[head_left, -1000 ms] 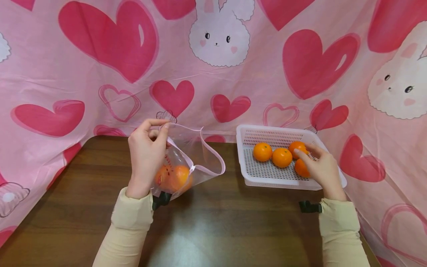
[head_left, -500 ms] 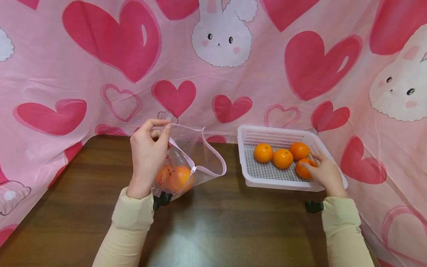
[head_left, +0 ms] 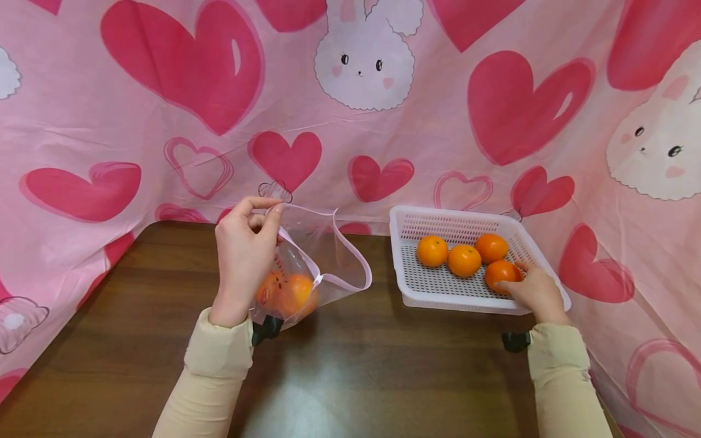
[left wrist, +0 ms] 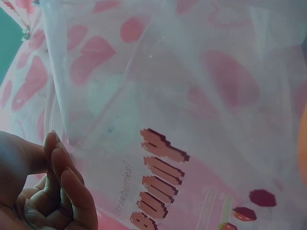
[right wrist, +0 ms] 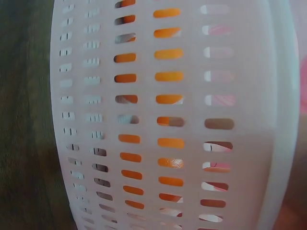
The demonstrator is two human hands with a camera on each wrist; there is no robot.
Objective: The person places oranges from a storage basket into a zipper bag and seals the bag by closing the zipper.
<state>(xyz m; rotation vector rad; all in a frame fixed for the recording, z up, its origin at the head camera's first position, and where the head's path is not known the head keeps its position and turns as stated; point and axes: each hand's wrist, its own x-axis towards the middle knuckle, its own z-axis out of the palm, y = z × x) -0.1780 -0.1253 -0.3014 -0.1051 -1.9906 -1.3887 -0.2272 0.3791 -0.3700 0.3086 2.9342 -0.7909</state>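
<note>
My left hand [head_left: 245, 252] pinches the rim of a clear zip bag [head_left: 346, 258] with a pink edge and white slider. The bag's mouth gapes, and oranges [head_left: 300, 291] sit low inside it. In the left wrist view, curled fingers [left wrist: 72, 196] are at the bag's edge, beside red "Bunny" lettering and strawberry prints. My right hand [head_left: 539, 293] reaches into a white plastic basket [head_left: 465, 300], thumb and fingers around the nearest-right orange [head_left: 501, 275]. Several oranges lie there, including a left one [head_left: 432, 250]. The right wrist view shows the slotted basket wall [right wrist: 254, 143], hiding that hand's fingers.
Both the basket and the bag are on a brown wooden table [head_left: 350, 371]. Behind and beside it hangs a pink cloth [head_left: 219, 158] with hearts and rabbits, close to the basket's back and right sides.
My right hand has moved down from the back-right oranges to the front-right one, its thumb shifting to that orange's lower front. The left hand keeps the bag nearly still.
</note>
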